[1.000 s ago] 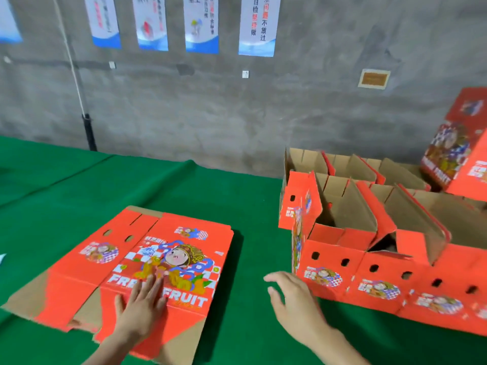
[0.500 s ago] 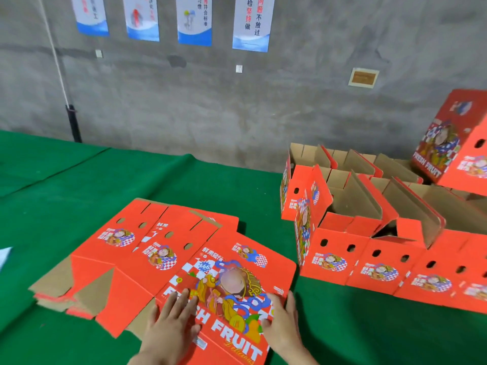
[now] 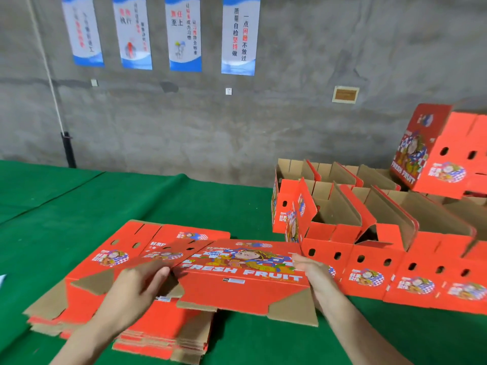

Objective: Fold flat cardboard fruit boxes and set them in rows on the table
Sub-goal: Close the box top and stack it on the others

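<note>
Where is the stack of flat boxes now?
The stack of flat boxes lies low left in the head view on the green table, under the left hand.

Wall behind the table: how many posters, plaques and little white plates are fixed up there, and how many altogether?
Posters: 4
Brown plaque: 1
Small white wall plates: 2
Total: 7
</note>
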